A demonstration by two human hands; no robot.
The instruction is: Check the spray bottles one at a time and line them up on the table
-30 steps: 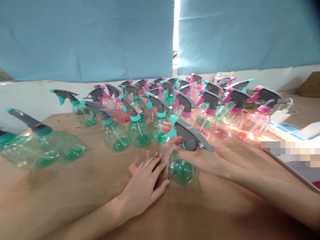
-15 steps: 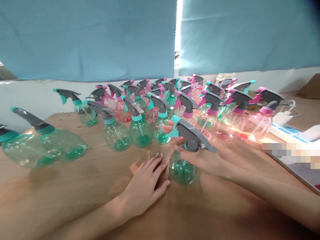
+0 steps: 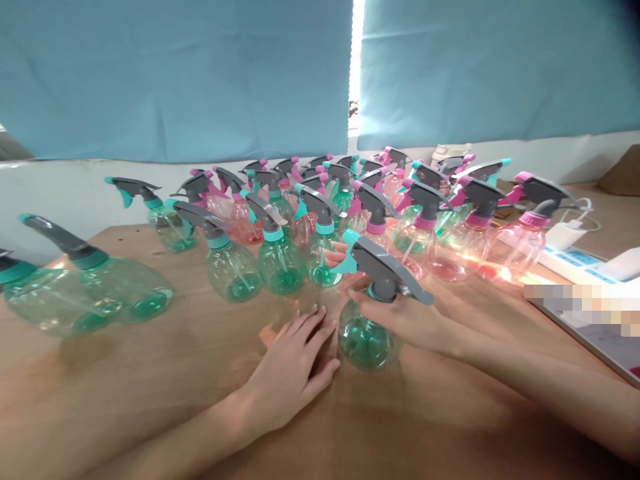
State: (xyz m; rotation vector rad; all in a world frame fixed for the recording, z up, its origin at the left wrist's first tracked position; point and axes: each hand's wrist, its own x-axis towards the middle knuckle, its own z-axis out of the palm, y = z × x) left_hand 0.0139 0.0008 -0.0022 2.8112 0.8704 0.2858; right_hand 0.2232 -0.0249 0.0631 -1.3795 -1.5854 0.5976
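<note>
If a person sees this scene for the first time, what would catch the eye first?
Probably the crowd of green and pink spray bottles across the table comes first. In front of them, the right hand holds one green bottle around its neck, while the left hand rests beside it on the table. Behind, two blue blinds leave a bright gap between them.

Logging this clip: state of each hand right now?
Left hand: open, resting on brown wooden tabletop.
Right hand: closed, holding translucent green rounded plastic spray bottle.
</note>
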